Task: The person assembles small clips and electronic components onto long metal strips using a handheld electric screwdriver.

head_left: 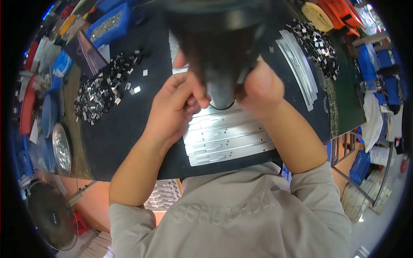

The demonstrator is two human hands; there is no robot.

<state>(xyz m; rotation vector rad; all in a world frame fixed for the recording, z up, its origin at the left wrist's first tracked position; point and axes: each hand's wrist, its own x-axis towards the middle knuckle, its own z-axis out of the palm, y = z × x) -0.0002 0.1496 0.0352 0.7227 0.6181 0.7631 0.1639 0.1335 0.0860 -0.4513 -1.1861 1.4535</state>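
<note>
A large dark cylindrical tool [215,47], blurred and close to the camera, tapers down to a grey nose. My right hand [262,88], smeared by motion, is closed around its right side; most of its fingers are hidden behind it. To the left of the nose, my left hand [176,101] has its thumb and fingers pinched together. Whatever lies in that pinch is too small to make out. Several silver metal strips [228,142] with small holes lie side by side beneath both hands on a black mat [124,146]. More strips continue behind the tool, partly covered.
Piles of small black and silver pieces lie on the left [103,88] and far right [318,47]. Long silver rails [297,69] lie right of the tool. A blue bin [109,26] and a round metal tray [61,148] stand left; a fan [51,215] is at lower left.
</note>
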